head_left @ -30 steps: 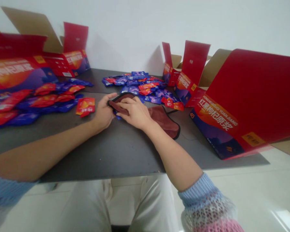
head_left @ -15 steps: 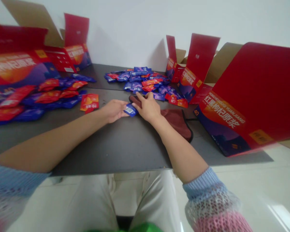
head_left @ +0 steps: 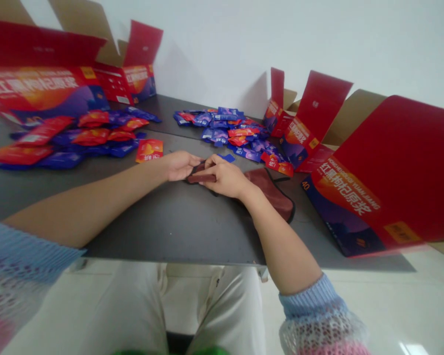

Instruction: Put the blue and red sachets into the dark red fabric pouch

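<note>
A brown cloth (head_left: pixel 272 195) with dark edging lies on the grey table, its left part bunched up in my hands. My right hand (head_left: pixel 222 176) is closed on a folded strip of it, which sticks out leftward between thumb and fingers. At the cloth's left end, my left hand (head_left: pixel 181 166) is closed with its fingertips on the dark edge; some fingers are hidden. Just beyond my right hand a blue sachet (head_left: pixel 227 158) shows in part. To the left of my left hand lies a red-orange sachet (head_left: pixel 150 150).
A mixed pile of blue and red sachets (head_left: pixel 225 127) lies at the back middle. Another sachet pile (head_left: pixel 92 135) is on the left, before an open red carton (head_left: pixel 44 91). Several open red cartons (head_left: pixel 350 197) stand along the right. A white wall rises behind the table (head_left: pixel 163 222).
The blue sachet that was between my fingertips no longer shows there. My right hand now grips a folded strip of the brown cloth, and my left hand has moved to its edge. The view has shifted slightly.
</note>
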Available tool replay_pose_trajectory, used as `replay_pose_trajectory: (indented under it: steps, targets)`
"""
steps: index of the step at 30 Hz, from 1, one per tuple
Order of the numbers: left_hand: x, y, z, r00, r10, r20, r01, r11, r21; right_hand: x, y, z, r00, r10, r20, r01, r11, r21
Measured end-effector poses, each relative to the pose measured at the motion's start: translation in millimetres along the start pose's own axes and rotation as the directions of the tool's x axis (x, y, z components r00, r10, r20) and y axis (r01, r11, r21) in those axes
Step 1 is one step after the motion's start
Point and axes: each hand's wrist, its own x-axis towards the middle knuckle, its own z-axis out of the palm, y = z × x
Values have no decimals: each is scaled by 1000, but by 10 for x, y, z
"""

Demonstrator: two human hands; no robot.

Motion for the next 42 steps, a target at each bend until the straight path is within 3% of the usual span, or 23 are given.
replay_pose_trajectory:
  steps: [3, 7, 9, 11, 13, 14, 21, 26, 33, 38, 42]
  targets:
    - [71, -34, -75, 997, 17, 71, -19, 999, 31, 30, 56, 13, 999, 47, -15, -47, 999, 20]
    - [55, -52, -38, 996, 60, 64, -63, 998, 31, 27, 191, 0, 978, 187, -93, -191, 981, -37]
    - [15, -53, 8, 996, 83, 42, -84, 996, 20, -3, 294, -20, 931, 337, -142, -349, 934, -77]
    - [-18, -56, 39, 996, 92, 20, -92, 996, 20, -42, 390, -38, 848, 505, -163, -524, 845, -104]
    - [-32, -62, 49, 995, 95, -3, -95, 995, 28, -72, 444, -47, 778, 605, -166, -626, 770, -126]
    - [-32, -64, 50, 995, 100, -14, -99, 995, 30, -81, 449, -47, 765, 620, -172, -642, 755, -137]
    - [-68, -27, 136, 990, 87, -112, -80, 995, 61, -46, 243, -11, 862, 484, -150, -507, 834, -218]
    - [-99, 59, 150, 983, 20, -184, -15, 999, 28, -12, 127, 23, 950, 294, -107, -312, 920, -237]
    - [-70, 97, 98, 964, 25, -266, -29, 1000, -11, -14, 33, 19, 976, 138, -166, -165, 973, -163]
    - [-86, 89, 124, 988, 22, -151, -21, 1000, 13, 38, -149, 61, 990, -3, -144, -16, 991, -133]
    - [-78, 104, 96, 999, -6, -50, 5, 1000, -20, 85, -152, 76, 992, 75, -106, -93, 980, -178]
